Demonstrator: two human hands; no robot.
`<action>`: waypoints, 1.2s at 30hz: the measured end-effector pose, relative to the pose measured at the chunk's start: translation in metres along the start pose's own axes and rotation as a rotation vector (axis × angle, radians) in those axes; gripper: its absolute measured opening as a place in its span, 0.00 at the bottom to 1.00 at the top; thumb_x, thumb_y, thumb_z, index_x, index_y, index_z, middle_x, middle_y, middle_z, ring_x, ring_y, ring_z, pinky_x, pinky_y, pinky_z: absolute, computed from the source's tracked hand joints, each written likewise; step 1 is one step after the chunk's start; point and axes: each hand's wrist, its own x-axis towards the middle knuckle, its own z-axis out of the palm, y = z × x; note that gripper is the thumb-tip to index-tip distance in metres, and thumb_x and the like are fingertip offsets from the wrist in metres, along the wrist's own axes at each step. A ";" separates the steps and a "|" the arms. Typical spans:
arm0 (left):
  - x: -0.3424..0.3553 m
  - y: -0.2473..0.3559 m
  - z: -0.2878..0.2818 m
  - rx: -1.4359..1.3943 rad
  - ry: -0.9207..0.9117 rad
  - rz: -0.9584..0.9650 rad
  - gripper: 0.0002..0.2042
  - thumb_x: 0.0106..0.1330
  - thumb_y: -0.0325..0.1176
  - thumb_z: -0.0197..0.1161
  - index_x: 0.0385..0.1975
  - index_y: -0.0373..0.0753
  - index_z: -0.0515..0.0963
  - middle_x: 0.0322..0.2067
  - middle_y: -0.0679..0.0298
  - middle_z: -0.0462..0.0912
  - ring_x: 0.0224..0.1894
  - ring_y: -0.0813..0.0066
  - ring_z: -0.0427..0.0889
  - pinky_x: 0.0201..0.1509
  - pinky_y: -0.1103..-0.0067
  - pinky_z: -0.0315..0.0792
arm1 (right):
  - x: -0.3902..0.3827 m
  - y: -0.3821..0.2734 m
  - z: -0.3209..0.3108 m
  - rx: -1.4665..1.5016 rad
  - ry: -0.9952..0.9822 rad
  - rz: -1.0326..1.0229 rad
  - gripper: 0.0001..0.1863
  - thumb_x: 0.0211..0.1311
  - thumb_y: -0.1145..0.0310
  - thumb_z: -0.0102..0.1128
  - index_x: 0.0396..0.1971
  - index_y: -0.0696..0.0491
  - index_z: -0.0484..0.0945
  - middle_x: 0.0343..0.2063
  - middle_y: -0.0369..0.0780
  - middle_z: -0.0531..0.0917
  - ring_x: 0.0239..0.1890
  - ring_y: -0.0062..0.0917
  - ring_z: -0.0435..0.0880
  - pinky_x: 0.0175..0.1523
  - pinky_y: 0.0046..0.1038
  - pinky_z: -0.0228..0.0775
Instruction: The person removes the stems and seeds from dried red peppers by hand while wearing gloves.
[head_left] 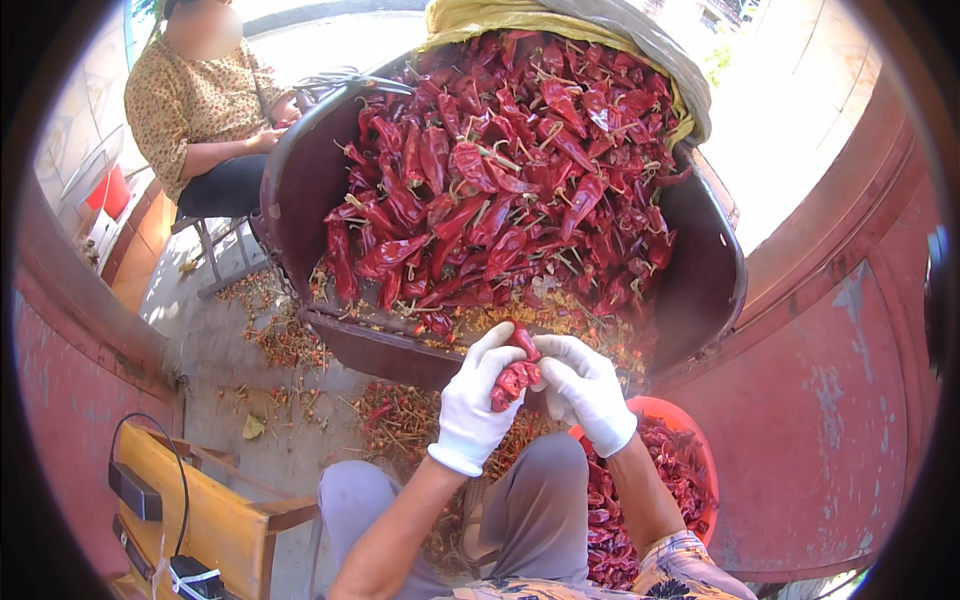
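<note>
Cradles a dried red pepper (514,387) in the white-gloved left hand (474,408), fingers curled around it, with thumb and forefinger closed in near its top. Holds the white-gloved right hand (590,388) just beside, thumb and fingers bent in toward the same pepper; cannot tell whether pinching it or only touching. Holds both hands raised above the knees (360,490), close together, probably so as to steady with the left and leave the right free for fine fingerwork. Looks, between the gloves, deep red, shiny and crumpled, showing as two bulges; cannot tell whether one bent pepper or two.

Faces, just beyond the hands, a dark maroon tub (705,265), likely set close for easy reach. Shows in it a heap of peppers (500,190), glossy, wrinkled and mostly whole, many with pale stems, and yellowish seeds (480,322) along the near edge. Bears, at the far side from the hands, a yellow sack (465,25), perhaps backing the heap.

Has a red basin (712,485) below and right of the right hand, nearly full of red peppers, seemingly placed within easy reach too. Shows stem litter (395,430) on the floor below the left hand, a wooden bench (225,500) farther left, and a seated person (165,115) well apart, ahead and left.
</note>
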 end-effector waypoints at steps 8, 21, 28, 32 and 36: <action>-0.015 0.007 0.007 -0.311 -0.071 -0.255 0.09 0.62 0.25 0.63 0.39 0.35 0.73 0.39 0.58 0.81 0.39 0.77 0.80 0.43 0.78 0.76 | -0.007 0.018 0.005 0.020 -0.030 -0.111 0.12 0.69 0.68 0.54 0.47 0.56 0.78 0.25 0.30 0.77 0.20 0.08 0.68 0.24 0.13 0.58; -0.006 -0.039 0.032 -0.916 0.157 -0.619 0.09 0.67 0.26 0.57 0.45 0.32 0.73 0.45 0.56 0.81 0.43 0.70 0.83 0.51 0.76 0.76 | 0.033 0.050 -0.009 -0.029 0.075 -0.237 0.13 0.67 0.74 0.52 0.50 0.56 0.75 0.40 0.37 0.81 0.33 0.15 0.80 0.36 0.19 0.74; -0.006 -0.034 0.024 -1.067 0.275 -0.730 0.11 0.67 0.27 0.58 0.47 0.34 0.75 0.41 0.59 0.82 0.37 0.72 0.84 0.40 0.74 0.81 | 0.040 0.045 -0.013 -1.086 0.170 -0.783 0.16 0.57 0.74 0.60 0.46 0.45 0.78 0.43 0.38 0.79 0.39 0.34 0.82 0.40 0.29 0.77; -0.010 -0.036 0.025 -1.000 0.193 -0.727 0.16 0.66 0.25 0.58 0.53 0.33 0.73 0.40 0.62 0.82 0.33 0.76 0.82 0.38 0.77 0.80 | 0.056 0.042 -0.020 -0.943 0.221 -0.949 0.13 0.58 0.73 0.59 0.44 0.47 0.77 0.37 0.35 0.80 0.30 0.27 0.83 0.33 0.27 0.75; -0.005 -0.020 0.031 -1.001 0.033 -0.512 0.26 0.65 0.25 0.60 0.64 0.33 0.64 0.54 0.63 0.75 0.54 0.76 0.75 0.60 0.79 0.69 | 0.022 0.017 0.003 0.037 -0.004 -0.242 0.10 0.63 0.75 0.56 0.43 0.55 0.75 0.24 0.32 0.77 0.21 0.09 0.72 0.25 0.14 0.62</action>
